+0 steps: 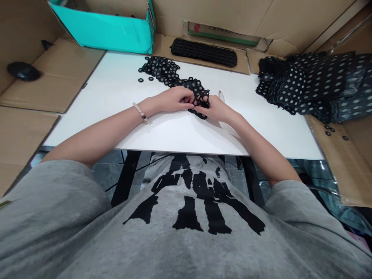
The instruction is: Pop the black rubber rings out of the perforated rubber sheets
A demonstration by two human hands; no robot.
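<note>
Holds a black openwork piece [205, 94] in the right hand [216, 108], with thumb and fingers closed on it. Bends the left hand [180, 99] in from the other side, with fingers curled and thumb tip just beside the right thumb; cannot tell whether pinching anything there. Lies between both hands, this piece, more under the right than the left, and spills a little toward the body below the fingertips. Cannot tell its long axis, being bunched and partly covered.

Just beyond, spreads out in a slanting band of loose black rings [162, 71], running from far left to near right and ending at the hands; nearer, there, to the left hand. Wears a pale bracelet [140, 111] on the left wrist.

Beside the right hand, on the white table [113, 77], shows a slim pen-like item [221, 97], partly hidden. Farther off, straight ahead, lies crosswise as a black perforated block [203, 52]; to the far left, stands as a teal box [113, 33]; to the right, slumps as a stack of dotted black sheets [308, 77].
</note>
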